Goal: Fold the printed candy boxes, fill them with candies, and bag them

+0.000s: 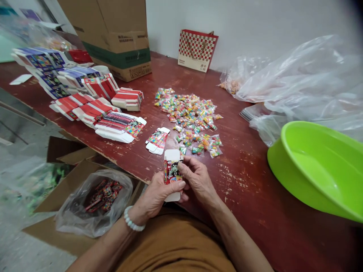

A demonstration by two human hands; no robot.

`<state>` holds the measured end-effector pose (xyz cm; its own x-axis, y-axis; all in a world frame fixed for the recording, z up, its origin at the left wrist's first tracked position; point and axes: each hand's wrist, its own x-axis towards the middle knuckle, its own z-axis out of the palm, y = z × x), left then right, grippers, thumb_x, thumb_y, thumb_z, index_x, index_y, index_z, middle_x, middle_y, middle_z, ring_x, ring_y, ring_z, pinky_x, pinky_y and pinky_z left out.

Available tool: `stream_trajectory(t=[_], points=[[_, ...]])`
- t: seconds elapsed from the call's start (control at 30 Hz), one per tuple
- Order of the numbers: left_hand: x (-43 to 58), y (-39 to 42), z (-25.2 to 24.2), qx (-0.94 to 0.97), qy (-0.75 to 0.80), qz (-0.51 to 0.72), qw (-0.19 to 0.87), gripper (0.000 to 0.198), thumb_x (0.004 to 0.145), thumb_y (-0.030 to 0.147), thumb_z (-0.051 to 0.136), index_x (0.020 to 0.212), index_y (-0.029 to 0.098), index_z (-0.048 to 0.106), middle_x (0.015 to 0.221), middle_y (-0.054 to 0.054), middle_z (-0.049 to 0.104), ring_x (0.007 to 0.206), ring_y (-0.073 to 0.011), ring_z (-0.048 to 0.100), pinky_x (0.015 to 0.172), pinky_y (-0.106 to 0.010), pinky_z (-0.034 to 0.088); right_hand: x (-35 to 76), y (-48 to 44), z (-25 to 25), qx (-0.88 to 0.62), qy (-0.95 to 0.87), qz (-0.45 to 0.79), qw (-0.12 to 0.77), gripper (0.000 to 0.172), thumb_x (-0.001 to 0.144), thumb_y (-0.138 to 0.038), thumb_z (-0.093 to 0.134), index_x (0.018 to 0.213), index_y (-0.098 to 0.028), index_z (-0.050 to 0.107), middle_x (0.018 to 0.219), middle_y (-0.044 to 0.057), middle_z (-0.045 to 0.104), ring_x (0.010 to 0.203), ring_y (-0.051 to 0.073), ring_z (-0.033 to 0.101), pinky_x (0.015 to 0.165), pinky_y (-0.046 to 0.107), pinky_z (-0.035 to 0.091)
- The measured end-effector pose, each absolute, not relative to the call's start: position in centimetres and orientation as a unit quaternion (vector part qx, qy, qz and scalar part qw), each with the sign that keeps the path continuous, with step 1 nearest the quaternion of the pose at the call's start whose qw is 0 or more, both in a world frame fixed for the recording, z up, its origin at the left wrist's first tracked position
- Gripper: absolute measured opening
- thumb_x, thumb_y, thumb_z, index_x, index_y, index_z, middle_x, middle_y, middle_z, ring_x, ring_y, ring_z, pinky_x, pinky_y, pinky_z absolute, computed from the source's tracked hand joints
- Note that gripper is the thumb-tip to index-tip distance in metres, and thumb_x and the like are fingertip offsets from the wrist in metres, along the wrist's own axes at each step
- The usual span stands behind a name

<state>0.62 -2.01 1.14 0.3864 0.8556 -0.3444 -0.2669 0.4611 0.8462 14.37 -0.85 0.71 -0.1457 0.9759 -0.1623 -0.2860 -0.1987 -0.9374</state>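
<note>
Between my two hands, close to the table's front edge, is a small printed candy box [171, 170] with white end flaps sticking out at top and bottom. My left hand [159, 189] grips its lower left side, thumb across the front. The fingers of my right hand [197, 179] close on its right edge. Just beyond lie a few flat box blanks [158, 140] and a spread pile of small clear packets of colourful candies [193, 109]. Further left, a fanned stack of flat boxes [120, 124] rests on the table.
A green basin [317, 170] and clear plastic bags [297, 83] occupy the right side. Bundles of red boxes [93, 107] and blue boxes [48, 62] stand left, near a large carton [113, 37]. A paper bag [197, 51] leans by the wall. Below, a lined carton [66, 189] contains small packets.
</note>
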Motion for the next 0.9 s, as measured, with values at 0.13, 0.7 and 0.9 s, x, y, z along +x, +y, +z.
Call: stream_trajectory(t=[0.13, 0.7, 0.9], points=[[0.2, -2.1, 1.3, 0.323, 0.405, 0.373, 0.77, 0.032, 0.065, 0.029, 0.087, 0.084, 0.011, 0.068, 0.069, -0.004, 0.072, 0.048, -0.014, 0.065, 0.049, -0.024, 0.054, 14.6, -1.2, 0.5, -0.384, -0.377, 0.719, 0.44, 0.043, 0.08, -0.052, 0.076, 0.105, -0.018, 0.067, 0.048, -0.008, 0.051, 0.034, 0.01, 0.047, 0.035, 0.022, 0.042], [-1.4, -1.6, -0.1, 0.407, 0.484, 0.485, 0.604, 0.069, 0.071, 0.032, 0.086, 0.125, 0.024, 0.044, 0.092, 0.0, 0.073, 0.076, -0.0166, 0.072, 0.07, -0.027, 0.058, 14.4, -0.9, -0.4, -0.522, -0.499, 0.47, 0.508, 0.035, 0.088, -0.04, 0.068, 0.116, -0.021, 0.063, 0.078, -0.001, 0.066, 0.07, 0.015, 0.059, 0.066, 0.026, 0.048], [-1.4, -2.3, 0.4, 0.433, 0.442, 0.485, 0.618, 0.068, 0.079, 0.029, 0.079, 0.141, 0.027, 0.049, 0.125, -0.007, 0.069, 0.105, -0.0215, 0.069, 0.084, -0.028, 0.058, 13.4, -1.6, -0.8, -0.441, -0.459, 0.518, 0.571, 0.036, 0.09, -0.036, 0.068, 0.123, -0.026, 0.061, 0.102, 0.003, 0.068, 0.09, 0.017, 0.064, 0.08, 0.028, 0.051]])
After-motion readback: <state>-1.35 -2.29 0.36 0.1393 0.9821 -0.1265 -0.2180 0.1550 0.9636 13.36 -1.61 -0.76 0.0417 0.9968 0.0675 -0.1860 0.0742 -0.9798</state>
